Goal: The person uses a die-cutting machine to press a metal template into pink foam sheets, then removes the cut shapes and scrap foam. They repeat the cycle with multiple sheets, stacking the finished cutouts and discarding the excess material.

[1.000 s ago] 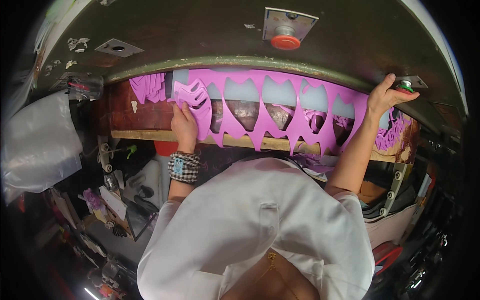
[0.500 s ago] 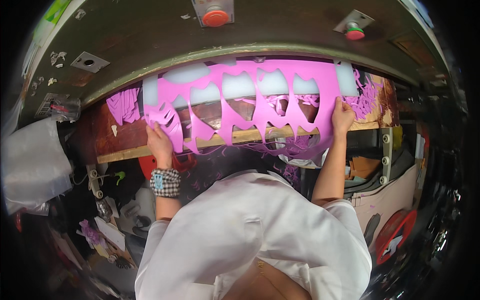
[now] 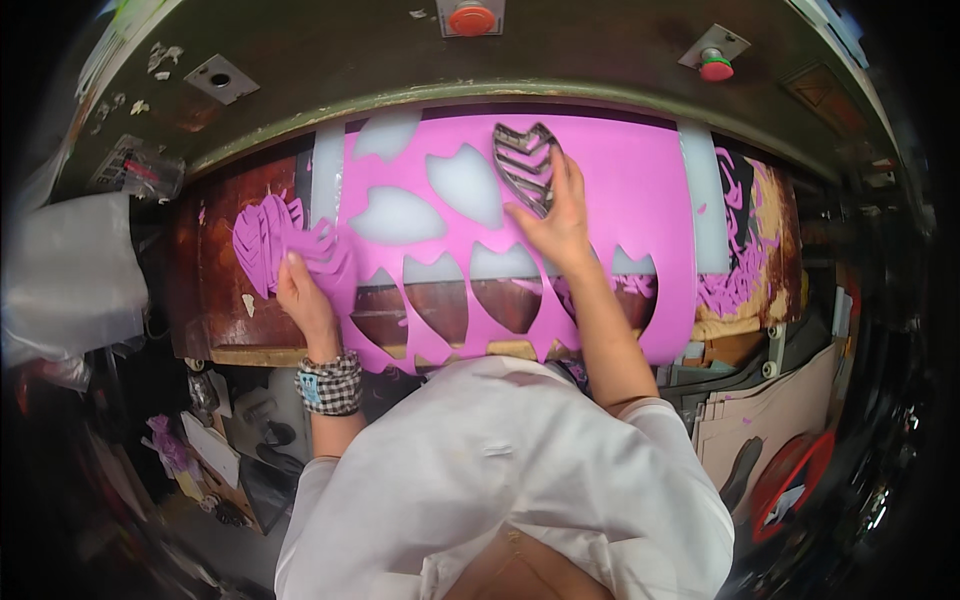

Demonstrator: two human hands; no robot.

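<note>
A pink sheet (image 3: 625, 180) with several leaf-shaped cutouts lies over a pale cutting board (image 3: 708, 205) and hangs off the near edge of the bench. My right hand (image 3: 562, 220) grips the right side of a dark metal cutting die (image 3: 522, 168), its thumb at the near end. The die, with chevron-shaped bars inside, rests on or just above the uncut part of the sheet. At the sheet's left edge, my left hand (image 3: 308, 305) pinches slotted pink cut pieces (image 3: 335, 265), beside a pile of similar pieces (image 3: 262, 235); how many it holds is unclear.
A green machine beam (image 3: 580, 70) spans the far side, carrying a red button (image 3: 473, 20) and another red button (image 3: 716, 67). Pink scraps (image 3: 725, 292) lie at the bench's right. Plastic wrap (image 3: 70, 280) hangs at left. Brownish sheets (image 3: 760, 405) stand below right.
The sheet has come nearer to me, showing more uncut surface. My right hand has left its right edge and taken the metal die. My left hand has shifted slightly left, toward the pile.
</note>
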